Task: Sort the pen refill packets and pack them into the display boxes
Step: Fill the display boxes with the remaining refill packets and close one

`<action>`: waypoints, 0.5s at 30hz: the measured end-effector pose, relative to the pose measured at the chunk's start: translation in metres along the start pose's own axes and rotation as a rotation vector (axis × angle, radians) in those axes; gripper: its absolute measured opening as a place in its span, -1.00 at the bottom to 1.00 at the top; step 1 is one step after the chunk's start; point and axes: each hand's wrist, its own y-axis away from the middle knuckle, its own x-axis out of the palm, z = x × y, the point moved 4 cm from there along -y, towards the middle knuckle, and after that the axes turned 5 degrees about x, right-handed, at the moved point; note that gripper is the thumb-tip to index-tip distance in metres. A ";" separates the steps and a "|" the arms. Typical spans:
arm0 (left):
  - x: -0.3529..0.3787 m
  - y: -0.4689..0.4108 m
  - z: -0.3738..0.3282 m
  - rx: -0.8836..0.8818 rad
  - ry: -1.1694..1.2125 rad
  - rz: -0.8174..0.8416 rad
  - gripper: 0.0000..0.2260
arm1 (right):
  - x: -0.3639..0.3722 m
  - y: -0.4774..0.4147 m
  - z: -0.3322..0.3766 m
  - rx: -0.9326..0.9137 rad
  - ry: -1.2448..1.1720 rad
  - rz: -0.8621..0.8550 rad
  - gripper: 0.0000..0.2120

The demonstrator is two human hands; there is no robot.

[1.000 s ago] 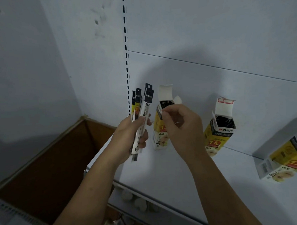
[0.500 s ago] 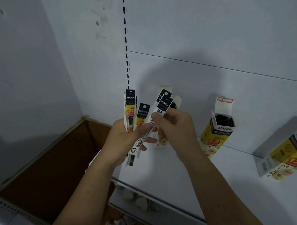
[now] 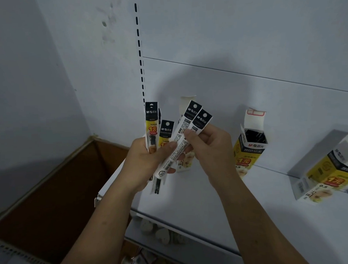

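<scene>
- My left grip (image 3: 144, 162) is holding a bunch of pen refill packets (image 3: 166, 132), spread out like a fan. My fingers are curling round them and my thumb is pressing across the front.
- The two packets on the left are showing yellow fronts. The two on the right are showing white backs with tiny print.
- My right grip (image 3: 211, 148) is pinching the far right white packet (image 3: 202, 121) just under its black top.
- The packets are hanging in the air above the white shelf (image 3: 191, 206). They are in front of the first display box (image 3: 185, 103), which is standing up with its flap open.
- A second display box (image 3: 248, 149) is standing open to the right, apart from my hands.
- A third display box (image 3: 328, 173) is lying on its side farther right.
- A brown cardboard box (image 3: 52, 185) is sitting low on the left.
</scene>
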 end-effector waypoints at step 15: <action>-0.003 -0.031 0.010 0.092 -0.250 -0.250 -0.89 | -0.066 -0.033 0.084 -0.392 0.116 -0.417 -0.90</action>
